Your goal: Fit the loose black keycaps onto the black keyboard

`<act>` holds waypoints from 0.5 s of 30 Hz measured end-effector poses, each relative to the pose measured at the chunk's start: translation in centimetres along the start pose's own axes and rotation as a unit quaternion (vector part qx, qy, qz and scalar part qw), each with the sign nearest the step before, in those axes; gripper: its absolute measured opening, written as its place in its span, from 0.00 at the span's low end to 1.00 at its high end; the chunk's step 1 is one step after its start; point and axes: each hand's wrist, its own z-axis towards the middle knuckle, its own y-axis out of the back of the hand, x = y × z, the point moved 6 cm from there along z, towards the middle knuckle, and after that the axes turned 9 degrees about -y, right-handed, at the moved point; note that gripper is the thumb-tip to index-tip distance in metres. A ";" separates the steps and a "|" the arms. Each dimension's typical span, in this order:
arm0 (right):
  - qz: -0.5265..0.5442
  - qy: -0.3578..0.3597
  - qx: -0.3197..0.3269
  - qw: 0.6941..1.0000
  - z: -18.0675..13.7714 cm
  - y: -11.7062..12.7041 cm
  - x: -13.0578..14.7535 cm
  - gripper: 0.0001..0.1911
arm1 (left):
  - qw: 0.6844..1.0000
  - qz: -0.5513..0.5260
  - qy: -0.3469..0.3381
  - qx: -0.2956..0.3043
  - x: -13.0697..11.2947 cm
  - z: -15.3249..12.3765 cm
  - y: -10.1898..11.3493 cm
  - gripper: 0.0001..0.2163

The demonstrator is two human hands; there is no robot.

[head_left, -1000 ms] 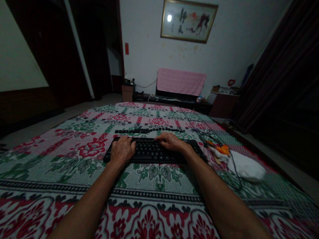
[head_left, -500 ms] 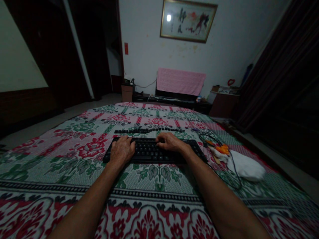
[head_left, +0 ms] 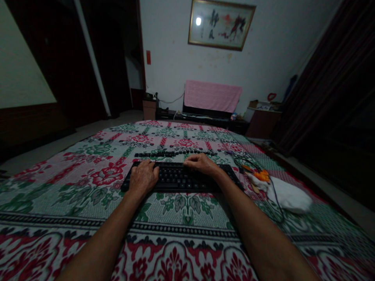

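A black keyboard (head_left: 181,180) lies flat on a floral bed cover (head_left: 181,218). My left hand (head_left: 143,177) rests on the keyboard's left end with its fingers curled down over the keys. My right hand (head_left: 202,164) sits at the keyboard's far edge, right of the middle, fingers pressed together and pointing left. Whether anything is between those fingertips I cannot make out. Just beyond the keyboard lies a row of loose black keycaps (head_left: 164,154).
To the right of the keyboard lie a dark cable (head_left: 244,160), a small orange object (head_left: 263,175) and a white cloth (head_left: 290,198). The bed's right edge drops to the floor. Against the far wall stands a low cabinet with a pink cloth (head_left: 212,96) draped over a screen.
My right hand has slid from the middle keys up to the keyboard's far edge, closer to the row of keycaps. My left hand and the keyboard have stayed put.
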 end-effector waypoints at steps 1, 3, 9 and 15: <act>0.023 -0.012 0.008 1.000 -0.1 -0.1 0.0 0.17 | 1.000 0.000 0.000 0.000 0.0 0.0 0.0 0.16; 0.070 -0.022 0.022 0.997 -0.2 -0.2 0.1 0.18 | 1.000 -0.001 -0.002 0.000 -0.1 0.0 0.0 0.16; 0.096 -0.037 0.028 0.994 -0.3 -0.4 0.1 0.19 | 1.000 0.002 0.000 0.000 -0.1 0.0 0.1 0.16; 0.150 -0.059 0.036 0.986 -0.2 -0.7 -0.3 0.17 | 1.000 0.005 -0.003 0.002 -0.1 0.0 0.1 0.16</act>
